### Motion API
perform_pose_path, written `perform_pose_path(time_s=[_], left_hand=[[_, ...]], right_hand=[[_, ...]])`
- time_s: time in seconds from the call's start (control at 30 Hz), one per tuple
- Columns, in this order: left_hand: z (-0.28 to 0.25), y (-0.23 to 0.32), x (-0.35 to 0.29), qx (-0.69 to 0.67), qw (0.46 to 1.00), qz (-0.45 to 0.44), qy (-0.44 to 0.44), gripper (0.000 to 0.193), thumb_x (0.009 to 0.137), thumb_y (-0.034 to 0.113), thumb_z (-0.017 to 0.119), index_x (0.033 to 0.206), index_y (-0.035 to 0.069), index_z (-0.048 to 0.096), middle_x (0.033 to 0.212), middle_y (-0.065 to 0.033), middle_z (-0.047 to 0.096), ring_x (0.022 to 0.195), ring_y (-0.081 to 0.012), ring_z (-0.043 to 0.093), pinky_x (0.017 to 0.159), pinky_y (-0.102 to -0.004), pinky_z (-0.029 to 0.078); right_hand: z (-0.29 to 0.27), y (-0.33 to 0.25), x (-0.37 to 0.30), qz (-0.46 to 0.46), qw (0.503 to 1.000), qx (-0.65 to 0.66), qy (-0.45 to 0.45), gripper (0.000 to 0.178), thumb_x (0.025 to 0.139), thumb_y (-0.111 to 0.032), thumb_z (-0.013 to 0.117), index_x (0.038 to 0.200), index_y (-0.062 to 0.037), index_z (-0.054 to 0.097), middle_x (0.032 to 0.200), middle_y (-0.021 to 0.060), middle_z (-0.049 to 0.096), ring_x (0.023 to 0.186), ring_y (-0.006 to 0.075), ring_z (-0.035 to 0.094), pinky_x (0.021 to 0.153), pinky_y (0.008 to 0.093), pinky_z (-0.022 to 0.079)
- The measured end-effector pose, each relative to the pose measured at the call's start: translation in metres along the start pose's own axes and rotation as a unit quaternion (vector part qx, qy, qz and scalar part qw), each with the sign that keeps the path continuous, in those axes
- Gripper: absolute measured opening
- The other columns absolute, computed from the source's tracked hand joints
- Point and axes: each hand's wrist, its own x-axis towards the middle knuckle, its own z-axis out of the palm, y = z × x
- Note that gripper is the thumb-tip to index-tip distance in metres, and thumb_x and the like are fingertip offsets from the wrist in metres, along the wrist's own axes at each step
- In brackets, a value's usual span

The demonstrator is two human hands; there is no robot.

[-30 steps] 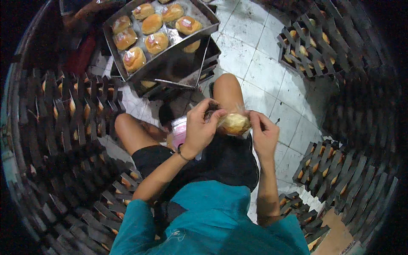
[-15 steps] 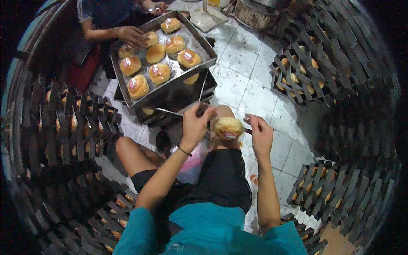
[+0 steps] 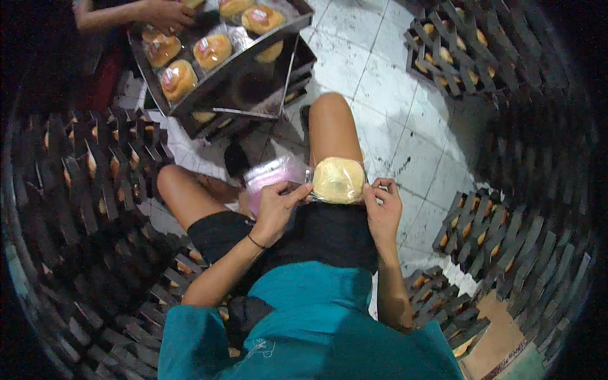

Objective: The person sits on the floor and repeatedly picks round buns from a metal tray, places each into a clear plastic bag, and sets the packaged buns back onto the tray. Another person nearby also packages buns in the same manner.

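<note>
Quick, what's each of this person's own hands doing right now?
Left hand: closed, pinching the left side of the wrapper around a bun.
Right hand: closed, pinching the wrapper's right side.

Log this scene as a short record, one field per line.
Left hand: left hand, fingers pinching the left edge of the clear wrapper
Right hand: right hand, fingers pinching its right edge
Between them: one wrapped bun, pale side toward the camera
Near left hand: pink-and-clear plastic packet
Ahead, to the left: metal tray holding wrapped buns
Other person: a co-worker's hand over the tray
Either side: dark slatted stacks with buns showing through gaps
Floor: pale tiles
</note>
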Motion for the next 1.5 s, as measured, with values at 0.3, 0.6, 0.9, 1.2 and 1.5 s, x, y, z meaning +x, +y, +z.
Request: perform_pose_path(time_s=[0.3,0.6,0.9,1.2,1.5], left_hand=[[0.025,0.010,0.021,0.077,0.986,0.111,0.096,0.029,0.092,0.029,0.074,0.091,0.000,0.068,0.079,-0.0068,0.067,0.069,-0.0161,0.062,0.063,-0.0327,0.049],[0.006,0.025,0.007,0.407,0.781,0.473,-0.020,0.077,0.083,0.028,0.077,0.148,0.008,0.040,0.136,-0.0206,0.055,0.121,-0.0360,0.055,0.108,-0.0520,0.041],[-0.085,0.096,0.067,-0.246,0.941,0.211,-0.100,0.070,0.099,0.033,0.064,0.151,0.001,0.031,0.135,-0.0089,0.054,0.124,-0.0170,0.053,0.102,-0.0307,0.046],[-0.183,0.202,0.234,0.157,0.809,0.462,0.329,0.054,0.090,0.028,0.071,0.132,-0.001,0.055,0.124,-0.0282,0.059,0.114,-0.0455,0.057,0.096,-0.0498,0.047],[-0.183,0.198,0.199,0.243,0.798,0.461,0.304,0.043,0.090,0.006,0.058,0.133,0.002,0.059,0.125,-0.0302,0.060,0.119,-0.0455,0.057,0.101,-0.0481,0.047]], right_hand=[[0.019,0.024,-0.006,0.054,0.998,-0.005,0.044,0.041,0.095,-0.023,0.058,0.070,0.0093,0.059,0.067,0.0127,0.058,0.071,0.0172,0.055,0.064,0.0358,0.040],[0.019,-0.035,0.019,0.108,0.974,0.195,-0.047,0.019,0.093,-0.013,0.069,0.096,-0.0047,0.051,0.088,0.0016,0.054,0.079,0.0134,0.055,0.071,0.0258,0.046],[0.133,-0.137,0.094,-0.018,0.910,0.209,-0.359,0.071,0.097,-0.027,0.068,0.152,-0.0025,0.030,0.143,0.0190,0.049,0.132,0.0283,0.051,0.101,0.0364,0.049],[0.329,-0.222,0.292,-0.194,0.942,0.119,-0.248,0.063,0.093,-0.037,0.073,0.140,-0.0050,0.045,0.116,0.0197,0.066,0.096,0.0206,0.066,0.075,0.0337,0.056],[0.322,-0.202,0.286,-0.357,0.922,-0.015,-0.148,0.037,0.096,-0.025,0.071,0.121,0.0005,0.063,0.106,0.0122,0.072,0.096,0.0192,0.068,0.085,0.0324,0.055]])
